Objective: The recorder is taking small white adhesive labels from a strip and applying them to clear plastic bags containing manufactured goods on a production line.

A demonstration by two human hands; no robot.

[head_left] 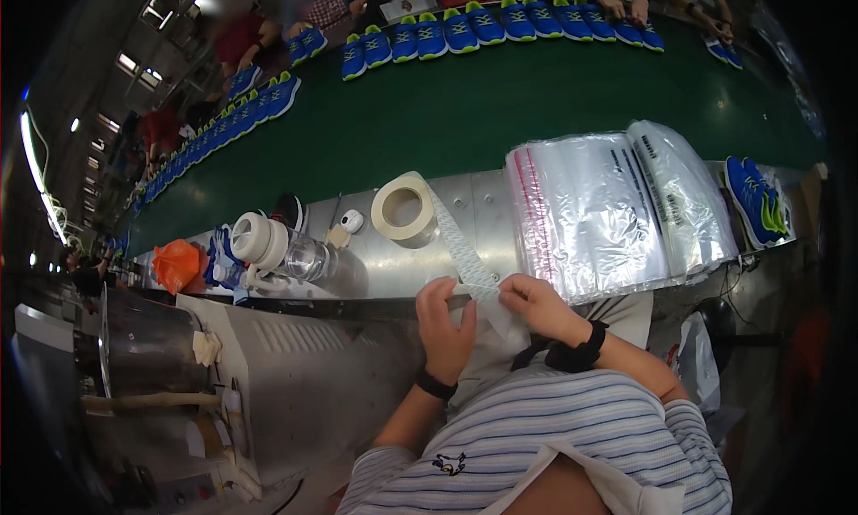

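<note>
A roll of white labels (391, 213) stands on the metal ledge ahead of me. From it a printed label strip (458, 247) runs toward me and over the ledge's front edge. My right hand (539, 308) pinches the strip near its loose end, which hangs down as a pale, partly see-through tail. On the other side of the strip is my left hand (445, 332), its fingers curved and its thumb held apart. Its index fingertip is at the strip's left edge, by a small pale piece. Whether that piece is a loosened label is too small to tell.
Clear plastic bags (590, 215) lie stacked right of the strip, beside a blue shoe pair (756, 202). Leftward are a white-lidded bottle (304, 254), a small white device (352, 221) and an orange bag (177, 265). Blue shoes (460, 30) line the green belt (554, 90); other people work beyond.
</note>
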